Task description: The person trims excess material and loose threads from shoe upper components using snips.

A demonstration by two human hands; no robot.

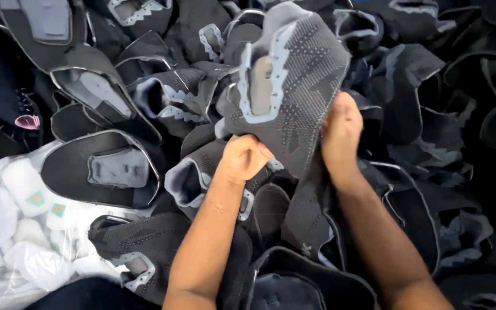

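Both my hands hold up one dark grey knitted shoe upper [294, 74] with a light grey collar and tongue. My left hand [243, 156] is closed on its lower left edge. On the lower right edge, my right hand [340, 129] grips the fabric. The upper stands lifted above a deep pile of similar dark shoe uppers [162, 103] that fills the view. Part of the held upper's bottom edge is hidden behind my fingers.
A clear plastic bag [18, 229] of white pieces with small green and orange marks lies at the lower left. More dark uppers [454, 115] are heaped to the right and below my arms. A pink-edged piece [27, 120] shows at the far left.
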